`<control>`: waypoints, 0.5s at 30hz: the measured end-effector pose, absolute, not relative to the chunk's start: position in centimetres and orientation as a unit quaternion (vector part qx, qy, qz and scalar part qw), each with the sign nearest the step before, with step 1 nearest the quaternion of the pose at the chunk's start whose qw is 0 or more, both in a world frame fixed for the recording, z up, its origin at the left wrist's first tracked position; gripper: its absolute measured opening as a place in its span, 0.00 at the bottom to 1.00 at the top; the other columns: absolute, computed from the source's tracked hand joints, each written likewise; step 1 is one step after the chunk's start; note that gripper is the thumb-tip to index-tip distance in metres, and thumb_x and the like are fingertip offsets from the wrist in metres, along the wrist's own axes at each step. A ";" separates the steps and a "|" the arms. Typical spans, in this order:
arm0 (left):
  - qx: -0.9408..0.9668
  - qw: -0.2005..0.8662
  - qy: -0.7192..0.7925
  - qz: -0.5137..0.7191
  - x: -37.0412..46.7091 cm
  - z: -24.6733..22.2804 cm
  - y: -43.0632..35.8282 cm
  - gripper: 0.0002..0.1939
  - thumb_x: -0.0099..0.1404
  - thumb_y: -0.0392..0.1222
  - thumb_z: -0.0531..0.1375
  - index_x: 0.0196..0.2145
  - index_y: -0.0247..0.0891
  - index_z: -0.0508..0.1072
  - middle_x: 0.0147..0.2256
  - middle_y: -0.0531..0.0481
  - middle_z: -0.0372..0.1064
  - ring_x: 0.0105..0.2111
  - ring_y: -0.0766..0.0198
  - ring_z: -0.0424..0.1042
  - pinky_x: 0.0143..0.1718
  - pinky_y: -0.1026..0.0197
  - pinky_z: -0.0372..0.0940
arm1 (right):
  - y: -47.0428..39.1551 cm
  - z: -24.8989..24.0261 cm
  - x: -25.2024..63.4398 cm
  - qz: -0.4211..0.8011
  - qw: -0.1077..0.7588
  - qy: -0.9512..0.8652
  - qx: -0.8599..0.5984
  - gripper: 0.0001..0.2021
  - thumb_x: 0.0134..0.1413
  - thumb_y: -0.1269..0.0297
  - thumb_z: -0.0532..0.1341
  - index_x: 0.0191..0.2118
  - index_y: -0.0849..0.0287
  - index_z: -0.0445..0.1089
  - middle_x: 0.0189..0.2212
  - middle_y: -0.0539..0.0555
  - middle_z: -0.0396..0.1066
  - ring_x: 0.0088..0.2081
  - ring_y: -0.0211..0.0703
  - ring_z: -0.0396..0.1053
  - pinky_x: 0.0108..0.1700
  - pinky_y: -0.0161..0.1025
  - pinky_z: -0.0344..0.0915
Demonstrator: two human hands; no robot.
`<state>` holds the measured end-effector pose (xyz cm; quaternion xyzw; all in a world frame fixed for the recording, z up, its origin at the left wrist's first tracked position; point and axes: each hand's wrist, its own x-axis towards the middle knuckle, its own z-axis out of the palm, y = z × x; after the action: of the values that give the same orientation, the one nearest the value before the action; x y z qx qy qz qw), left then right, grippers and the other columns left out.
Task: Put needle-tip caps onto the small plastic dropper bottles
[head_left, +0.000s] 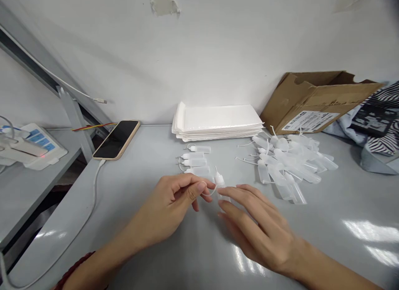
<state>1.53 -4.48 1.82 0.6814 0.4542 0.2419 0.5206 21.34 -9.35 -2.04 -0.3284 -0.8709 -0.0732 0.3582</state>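
Observation:
A small translucent needle-tip bottle, its metal tip pointing up, is between my hands. My left hand is closed in a pinch on the thin white strap at its neck; any cap at the strap's end is hidden by the fingers. The fingers of my right hand lie against the bottle's body, covering much of it. Beyond my left hand several like bottles lie in a column, tips to the left. A loose pile of similar bottles is on the right.
A stack of white padded envelopes lies against the wall. An open cardboard box stands behind the pile, beside striped fabric. At the left a phone is plugged into a white cable. A white device sits farther left.

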 end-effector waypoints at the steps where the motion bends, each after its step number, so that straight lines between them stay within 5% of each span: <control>1: 0.676 0.532 0.449 0.242 1.5 1.8 -4.5 0.14 0.67 0.45 0.53 0.31 0.39 0.75 0.41 0.52 0.75 0.25 0.73 0.69 0.30 0.69 0.67 | -9.4 -2.0 21.3 -0.069 0.367 -0.864 -0.339 0.10 0.50 0.82 0.60 0.41 0.72 0.67 0.39 0.67 0.69 0.41 0.50 0.67 0.38 0.46 0.69; 8: 0.662 0.584 0.416 0.217 1.7 1.9 -4.7 0.15 0.67 0.46 0.53 0.29 0.38 0.75 0.34 0.53 0.75 0.26 0.71 0.70 0.33 0.68 0.67 | -9.2 -2.0 21.1 0.111 0.427 -0.765 -0.469 0.11 0.55 0.73 0.59 0.45 0.64 0.63 0.37 0.58 0.69 0.41 0.41 0.70 0.40 0.36 0.71; 15: 0.708 0.456 0.472 0.260 1.6 1.4 -4.6 0.11 0.64 0.42 0.56 0.33 0.39 0.78 0.23 0.55 0.71 0.23 0.70 0.69 0.27 0.69 0.65 | -8.8 -2.3 21.5 0.110 0.422 -0.753 -0.493 0.11 0.56 0.73 0.59 0.46 0.61 0.66 0.36 0.54 0.73 0.34 0.37 0.71 0.35 0.32 0.70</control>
<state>1.62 -4.58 1.45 0.7082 0.4724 0.2598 0.4558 21.50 -8.84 -2.27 -0.4930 -0.7528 0.1098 0.4221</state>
